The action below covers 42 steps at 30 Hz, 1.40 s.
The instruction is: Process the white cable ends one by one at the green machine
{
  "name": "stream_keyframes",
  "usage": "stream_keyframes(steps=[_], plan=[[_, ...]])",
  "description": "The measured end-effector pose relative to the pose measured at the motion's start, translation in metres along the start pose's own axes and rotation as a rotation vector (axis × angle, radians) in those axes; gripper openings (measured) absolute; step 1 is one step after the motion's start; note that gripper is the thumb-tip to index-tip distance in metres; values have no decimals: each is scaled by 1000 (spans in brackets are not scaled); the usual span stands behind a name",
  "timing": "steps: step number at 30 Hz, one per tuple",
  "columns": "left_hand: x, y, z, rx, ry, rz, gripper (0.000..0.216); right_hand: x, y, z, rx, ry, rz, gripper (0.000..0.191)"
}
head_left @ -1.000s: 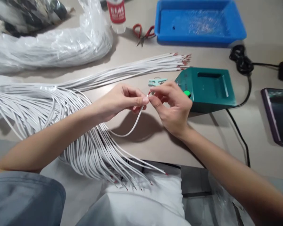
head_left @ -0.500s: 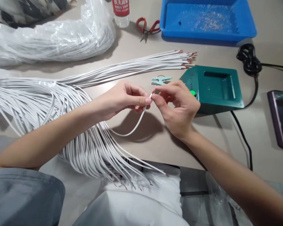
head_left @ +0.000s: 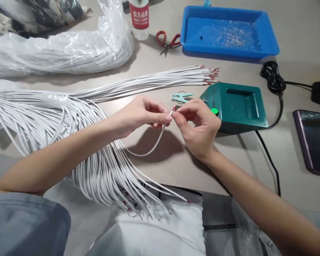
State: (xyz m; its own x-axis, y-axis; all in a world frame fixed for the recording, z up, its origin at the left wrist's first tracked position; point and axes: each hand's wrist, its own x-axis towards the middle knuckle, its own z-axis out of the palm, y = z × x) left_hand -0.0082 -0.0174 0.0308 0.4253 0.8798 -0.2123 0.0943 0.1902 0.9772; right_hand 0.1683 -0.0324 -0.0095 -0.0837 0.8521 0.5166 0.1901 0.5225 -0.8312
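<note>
My left hand [head_left: 146,117] pinches a white cable [head_left: 157,143] between thumb and fingers, close to its end. A short red tip [head_left: 174,107] sticks up past the thumb. My right hand [head_left: 198,128] has thumb and index finger closed at this tip; its other fingers are curled in. From my left hand the cable droops in a curve back to a loose bundle of white cables [head_left: 96,177] under my left forearm. Beside my right hand stands a green device [head_left: 221,122] with a bright green button [head_left: 214,111]. A pale green clip [head_left: 181,97] lies just behind the hand.
A straight bundle of white cables [head_left: 149,81] with reddish ends lies beyond my hands. Farther back are bagged cables [head_left: 69,53], a water bottle [head_left: 140,17], red-handled nippers [head_left: 165,42] and a blue tray [head_left: 194,49] holding small scraps. A phone [head_left: 313,138] and black cord [head_left: 273,76] are at right.
The view has shifted, so the table items sit lower in the picture. My right index finger has drawn back and bent beside the red tip. My left hand keeps its pinch on the cable.
</note>
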Motion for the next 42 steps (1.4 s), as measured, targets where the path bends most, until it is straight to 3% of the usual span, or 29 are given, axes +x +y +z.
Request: stream_keyframes(steps=[8,12,20,26,34,42], plan=[[-2,2,1,49,9,34,17,3,5,3,330,-105,293,30],[-2,2,3,86,27,19,19,5,2,4,349,-125,348,22],[-3,1,5,92,69,35,18,6,-3,5,302,-135,344,14],[0,1,0,-88,132,147,14,-5,-4,14,251,-272,305,11],[-3,0,2,-227,1,111,18,-2,4,6,144,-39,238,9],[-4,1,0,-163,-121,29,17,-4,-1,3,87,-46,25,23]])
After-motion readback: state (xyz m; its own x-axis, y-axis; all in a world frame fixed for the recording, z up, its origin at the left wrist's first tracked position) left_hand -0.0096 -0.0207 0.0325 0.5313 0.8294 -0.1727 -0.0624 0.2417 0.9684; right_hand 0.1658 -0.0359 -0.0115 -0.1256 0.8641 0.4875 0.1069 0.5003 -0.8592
